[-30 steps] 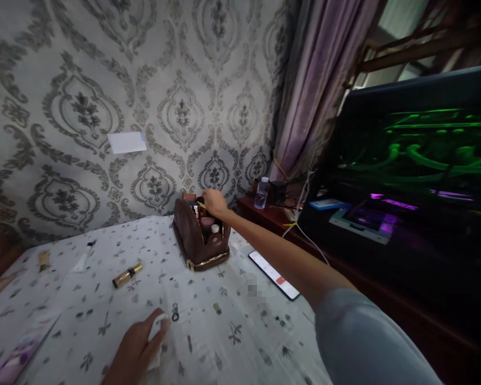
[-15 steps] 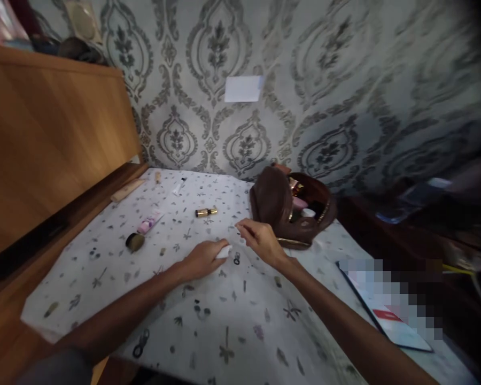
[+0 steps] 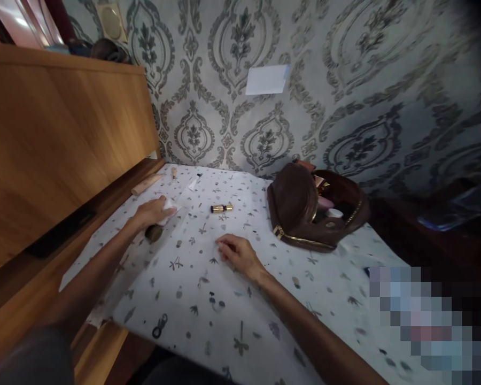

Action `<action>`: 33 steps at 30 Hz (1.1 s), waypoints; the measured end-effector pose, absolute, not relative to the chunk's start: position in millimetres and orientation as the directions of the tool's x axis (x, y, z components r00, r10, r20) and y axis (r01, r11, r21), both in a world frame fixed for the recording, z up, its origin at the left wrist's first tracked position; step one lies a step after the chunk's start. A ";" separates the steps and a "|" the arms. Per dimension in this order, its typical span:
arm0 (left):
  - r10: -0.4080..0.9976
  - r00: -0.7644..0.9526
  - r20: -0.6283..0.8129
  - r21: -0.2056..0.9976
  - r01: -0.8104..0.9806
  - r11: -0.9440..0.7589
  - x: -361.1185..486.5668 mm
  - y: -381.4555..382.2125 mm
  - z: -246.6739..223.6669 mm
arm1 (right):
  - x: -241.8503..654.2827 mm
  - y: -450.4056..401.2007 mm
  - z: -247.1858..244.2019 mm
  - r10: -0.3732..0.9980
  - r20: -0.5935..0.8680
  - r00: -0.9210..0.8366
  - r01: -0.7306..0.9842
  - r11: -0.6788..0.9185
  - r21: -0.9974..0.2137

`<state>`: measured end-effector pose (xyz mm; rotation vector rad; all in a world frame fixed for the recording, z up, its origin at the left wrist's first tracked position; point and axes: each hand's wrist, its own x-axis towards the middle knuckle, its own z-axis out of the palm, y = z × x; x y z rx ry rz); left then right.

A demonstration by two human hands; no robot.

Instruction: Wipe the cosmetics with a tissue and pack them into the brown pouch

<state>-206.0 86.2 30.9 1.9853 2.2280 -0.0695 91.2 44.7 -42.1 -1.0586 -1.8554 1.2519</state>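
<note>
My left hand [image 3: 149, 212] is at the left of the cloth-covered table, its fingers closed on a small white item [image 3: 169, 207] that is too blurred to name. Beside its wrist lies a round dark makeup brush head [image 3: 153, 233]. Over the middle of the table hovers my right hand [image 3: 240, 256], fingers curled in, with nothing visible in them. Beyond it a gold and black lipstick-like tube [image 3: 222, 208] lies on its side. The pink tube seen before is hidden near my left hand.
An open brown zip bag [image 3: 296, 208] holding cosmetics stands at the right. At the back left lie a beige tube [image 3: 146, 184], a small beige bottle [image 3: 173, 172] and a white tube [image 3: 194, 182]. A wooden cabinet [image 3: 72, 112] borders the left; a patterned wall closes the back.
My left hand has moved left with the white item, to where the pink tube lay. My right hand has drawn back from beside the bag. The camera view has turned left.
</note>
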 end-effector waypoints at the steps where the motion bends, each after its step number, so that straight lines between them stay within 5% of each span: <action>1: 0.978 -0.098 -0.185 0.065 0.992 0.112 -207.1 85.9 26.7 | 86.7 43.4 -43.3 0.887 0.066 -0.457 0.217 0.183 -0.959; 8: 0.981 -0.055 -0.185 0.121 0.990 0.079 -188.6 85.5 21.6 | 73.3 34.0 -48.8 0.891 -0.040 -0.452 -0.073 -0.082 -0.994; 14: 0.997 0.076 -0.001 0.651 0.757 -0.057 -128.5 55.8 15.6 | 68.1 20.8 -43.4 0.919 -0.111 -0.378 -0.476 -0.296 -0.828; 16: 0.985 0.161 0.065 0.736 0.659 -0.156 -100.3 40.9 6.7 | 65.1 17.6 -44.4 0.921 -0.144 -0.363 -0.588 -0.346 -0.731; 25: 0.830 0.289 0.477 0.383 0.781 -0.493 -35.9 27.9 -36.9 | 84.0 6.3 -54.2 0.904 -0.267 -0.334 -0.642 -0.426 -0.638; 28: 0.786 0.297 0.541 0.390 0.740 -0.548 -26.9 36.3 -36.9 | 91.2 1.1 -49.5 0.906 -0.207 -0.370 -0.625 -0.407 -0.666; 33: 0.870 0.187 0.455 0.503 0.752 -0.425 -20.7 49.0 -15.4 | 101.4 -2.9 -40.6 0.905 -0.076 -0.419 -0.577 -0.330 -0.747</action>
